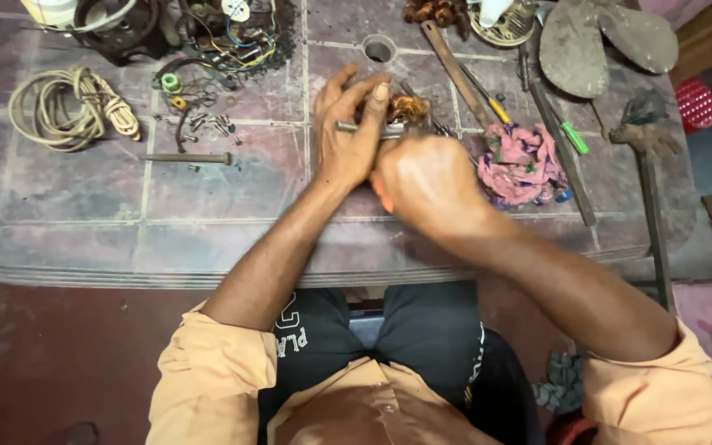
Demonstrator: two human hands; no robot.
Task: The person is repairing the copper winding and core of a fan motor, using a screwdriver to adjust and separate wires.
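Note:
My left hand (346, 132) grips a grey metal shaft (348, 127) that runs sideways across the worktable (208, 247). At the shaft's right end sits a copper wire coil (407, 107), partly hidden by my fingers. My right hand (428, 183) is closed over the right side of the same part, right beside my left hand; what it grips is hidden under it.
A pink rag (521, 163) lies right of my hands, with a green-handled screwdriver (572, 136), a yellow-handled one (494, 105) and long metal bars. A coiled rope (72, 107), loose screws (212, 125), a metal rod (187, 158) and tangled wires (241, 41) lie at left. A hammer (648, 165) rests at right.

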